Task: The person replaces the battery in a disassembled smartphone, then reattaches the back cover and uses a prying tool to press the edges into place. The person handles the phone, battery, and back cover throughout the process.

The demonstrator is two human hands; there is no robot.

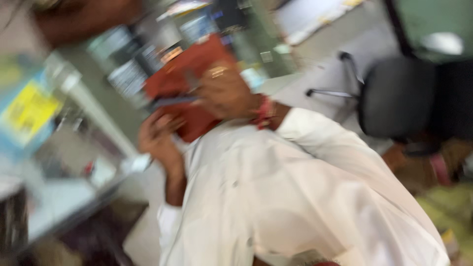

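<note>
shirt (295, 197): white, fills the near centre; our view is tilted and badly motion-blurred.
left hand (158, 134): near-left of the red book, fingers curled up against its lower left edge. We read it as touching; the grip itself is too blurred to call.
right hand (224, 91): just beyond, laid over the book's right side, ring on one finger, red band (264, 112) at the wrist. Looks like fingers wrapped over the cover, but we cannot tell how tight.
book (185, 81): flat red item, held up between both hands at mid-frame, tilted, off any surface. Left hand at the lower left, right hand on the right edge.
dark strip (172, 101): thin, lies across the book near the left hand; pen or strap, we cannot tell.
handling: we judge it light, thin, fairly stiff as a cover, likely bends if held by one corner. Not fragile. Best taken by two opposite edges, thumb on face, fingers behind.
shelf (64, 197): pale, near-left, well apart from the hands.
chair (394, 93): black, far right, nobody touching it.
clutter (128, 64): blurred boxes and bottles beyond the book, unreadable.
</note>
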